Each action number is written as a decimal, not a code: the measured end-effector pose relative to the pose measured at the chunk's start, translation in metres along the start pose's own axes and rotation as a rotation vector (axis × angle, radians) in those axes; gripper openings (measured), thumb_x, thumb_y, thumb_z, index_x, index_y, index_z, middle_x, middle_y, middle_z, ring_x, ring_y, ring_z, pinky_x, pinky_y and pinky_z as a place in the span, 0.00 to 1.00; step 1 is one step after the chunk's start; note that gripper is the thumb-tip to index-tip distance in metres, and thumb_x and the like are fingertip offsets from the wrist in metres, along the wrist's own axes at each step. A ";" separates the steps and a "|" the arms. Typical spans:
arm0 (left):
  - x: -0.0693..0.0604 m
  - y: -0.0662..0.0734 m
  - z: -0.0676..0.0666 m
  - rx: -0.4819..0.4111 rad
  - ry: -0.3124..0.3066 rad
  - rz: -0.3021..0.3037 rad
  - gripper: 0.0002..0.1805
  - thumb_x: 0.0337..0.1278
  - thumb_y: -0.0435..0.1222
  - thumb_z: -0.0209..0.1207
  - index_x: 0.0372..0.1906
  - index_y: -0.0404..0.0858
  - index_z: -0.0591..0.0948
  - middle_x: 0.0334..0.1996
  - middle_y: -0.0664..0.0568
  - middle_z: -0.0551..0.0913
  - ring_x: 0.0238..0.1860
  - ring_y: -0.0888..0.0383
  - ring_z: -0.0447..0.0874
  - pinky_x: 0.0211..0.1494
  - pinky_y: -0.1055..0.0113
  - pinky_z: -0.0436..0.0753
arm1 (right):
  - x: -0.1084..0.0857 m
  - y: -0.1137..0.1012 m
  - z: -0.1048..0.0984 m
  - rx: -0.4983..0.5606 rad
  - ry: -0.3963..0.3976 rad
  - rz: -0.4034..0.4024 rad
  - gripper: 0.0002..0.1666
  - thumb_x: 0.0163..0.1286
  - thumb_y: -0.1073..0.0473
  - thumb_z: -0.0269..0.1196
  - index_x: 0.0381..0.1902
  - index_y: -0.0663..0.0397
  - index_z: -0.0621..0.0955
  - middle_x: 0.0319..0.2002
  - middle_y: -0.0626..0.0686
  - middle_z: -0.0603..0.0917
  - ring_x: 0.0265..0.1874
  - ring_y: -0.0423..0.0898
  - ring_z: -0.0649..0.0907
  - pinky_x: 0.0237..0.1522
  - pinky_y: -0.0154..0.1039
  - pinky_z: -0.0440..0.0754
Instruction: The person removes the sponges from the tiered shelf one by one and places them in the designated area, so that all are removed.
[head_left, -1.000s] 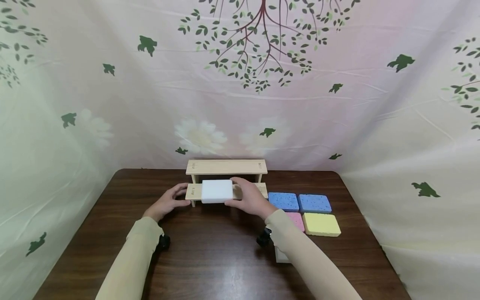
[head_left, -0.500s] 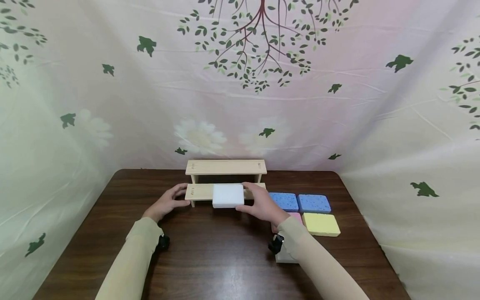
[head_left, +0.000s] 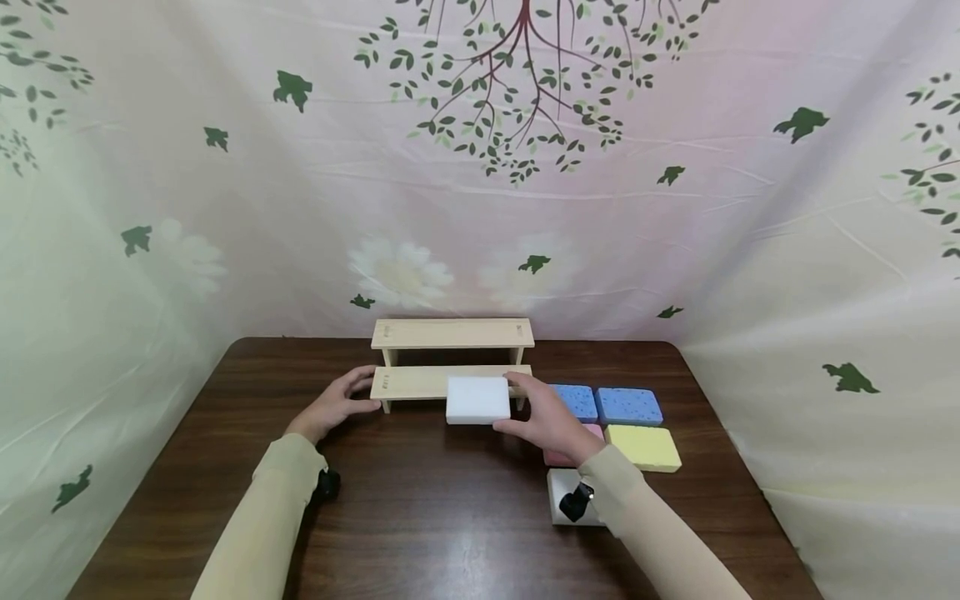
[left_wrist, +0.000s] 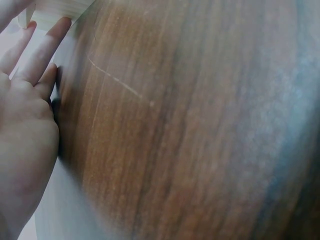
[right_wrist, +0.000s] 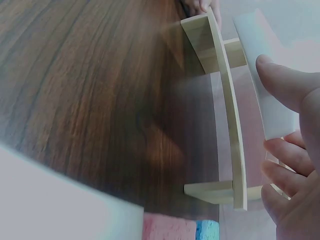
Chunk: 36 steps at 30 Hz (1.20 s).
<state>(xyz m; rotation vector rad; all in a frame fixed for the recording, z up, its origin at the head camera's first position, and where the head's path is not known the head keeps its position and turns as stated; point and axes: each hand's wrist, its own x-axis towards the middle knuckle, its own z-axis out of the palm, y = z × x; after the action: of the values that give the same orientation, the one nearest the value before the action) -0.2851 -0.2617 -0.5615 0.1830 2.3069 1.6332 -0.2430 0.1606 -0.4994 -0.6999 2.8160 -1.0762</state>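
My right hand (head_left: 543,415) pinches a white sponge (head_left: 477,401), a plain rectangular block, thumb on one side and fingers on the other. In the right wrist view the white sponge (right_wrist: 265,75) is apart from the front board of a pale wooden two-tier stand (right_wrist: 232,115). From the head, the sponge covers part of that board's front edge near its right end. My left hand (head_left: 337,406) is at the left end of the stand (head_left: 420,382), fingertips touching it. The left wrist view shows the left hand (left_wrist: 25,115) with fairly straight fingers by the wood.
Right of the stand lie two blue sponges (head_left: 630,406), a yellow sponge (head_left: 642,448) and a partly hidden pink sponge (head_left: 558,457). A second white sponge (head_left: 562,485) lies under my right wrist. A printed cloth (head_left: 450,225) hangs behind the dark table (head_left: 420,517).
My right hand has carried the white sponge rightward and toward me, from mid-board to past the front edge near the right end. My left hand has stayed in place.
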 end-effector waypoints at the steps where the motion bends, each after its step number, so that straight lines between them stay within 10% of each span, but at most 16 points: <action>1: 0.000 0.000 0.000 0.001 0.002 -0.001 0.46 0.64 0.43 0.72 0.82 0.45 0.62 0.78 0.38 0.66 0.80 0.38 0.57 0.78 0.33 0.56 | -0.002 0.001 -0.001 -0.003 -0.001 0.007 0.54 0.62 0.44 0.79 0.79 0.53 0.68 0.73 0.55 0.75 0.68 0.55 0.79 0.65 0.57 0.78; 36: -0.004 0.005 0.000 -0.023 -0.004 0.011 0.47 0.66 0.40 0.71 0.83 0.43 0.59 0.79 0.36 0.65 0.81 0.38 0.57 0.78 0.34 0.55 | -0.057 0.024 -0.028 -0.038 -0.013 0.055 0.55 0.60 0.42 0.80 0.78 0.55 0.70 0.73 0.54 0.76 0.73 0.57 0.74 0.69 0.63 0.74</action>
<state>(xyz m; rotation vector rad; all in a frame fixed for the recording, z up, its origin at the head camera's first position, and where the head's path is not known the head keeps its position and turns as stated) -0.2820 -0.2610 -0.5566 0.1943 2.2870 1.6629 -0.2070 0.2180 -0.4999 -0.6256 2.8344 -1.0081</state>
